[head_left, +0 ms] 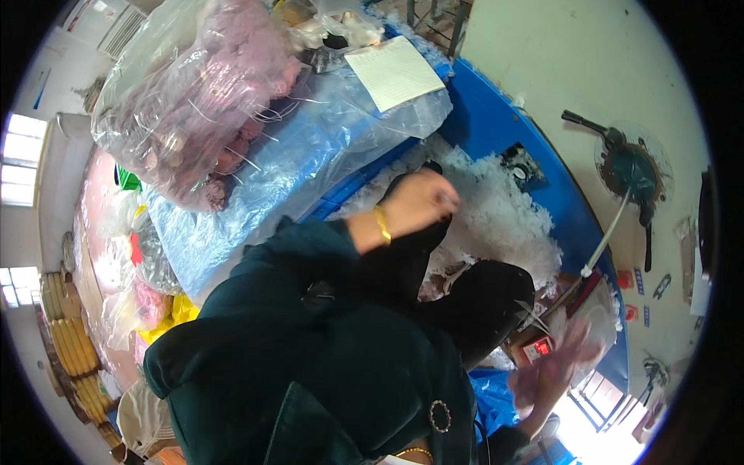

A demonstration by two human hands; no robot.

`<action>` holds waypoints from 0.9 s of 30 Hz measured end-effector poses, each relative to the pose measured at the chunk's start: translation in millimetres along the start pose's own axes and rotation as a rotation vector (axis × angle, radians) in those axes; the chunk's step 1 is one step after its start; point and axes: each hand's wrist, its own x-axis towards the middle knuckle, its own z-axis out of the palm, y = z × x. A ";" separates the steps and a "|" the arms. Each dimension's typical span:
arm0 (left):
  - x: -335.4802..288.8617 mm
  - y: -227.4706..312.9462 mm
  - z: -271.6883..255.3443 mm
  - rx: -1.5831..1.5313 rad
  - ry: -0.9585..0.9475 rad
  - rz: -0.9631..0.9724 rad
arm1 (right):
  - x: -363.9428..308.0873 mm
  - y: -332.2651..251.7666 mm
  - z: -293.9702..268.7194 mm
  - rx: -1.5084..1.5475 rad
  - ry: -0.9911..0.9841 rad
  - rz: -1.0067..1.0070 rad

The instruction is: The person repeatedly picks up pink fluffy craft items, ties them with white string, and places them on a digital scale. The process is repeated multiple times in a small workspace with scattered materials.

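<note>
My left hand (418, 201), with a gold bracelet at the wrist, is above my dark-trousered leg, beside a heap of white fluffy stuffing (504, 213). Its fingers are curled together; whatever they hold, if anything, is too small and blurred to make out. At the lower right, my right hand (559, 358) is smeared by motion, so its fingers are unclear. A pinkish blur lies around that hand. Close to it are a small box with a lit red display (538, 349) and blue plastic sheeting (496, 399).
A big clear bag of pink plush pieces (209, 101) rests on a plastic-covered blue surface (256, 201) with a sheet of lined paper (395, 74). A blue panel (492, 108) edges the stuffing. Beyond it, a round black fitting (632, 170) is mounted on a pale surface, a rod running from it.
</note>
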 end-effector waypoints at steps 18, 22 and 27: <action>-53.6 -222.0 -305.6 1.318 0.680 -0.651 | -20.3 41.6 -23.3 -0.204 -0.134 0.380; -84.6 -178.9 -224.4 1.281 -0.030 -0.374 | -0.7 12.9 -8.2 -0.264 -0.212 0.057; -102.0 -98.7 -151.6 0.224 0.094 -0.212 | 20.7 -98.2 47.0 -0.186 -0.331 -0.127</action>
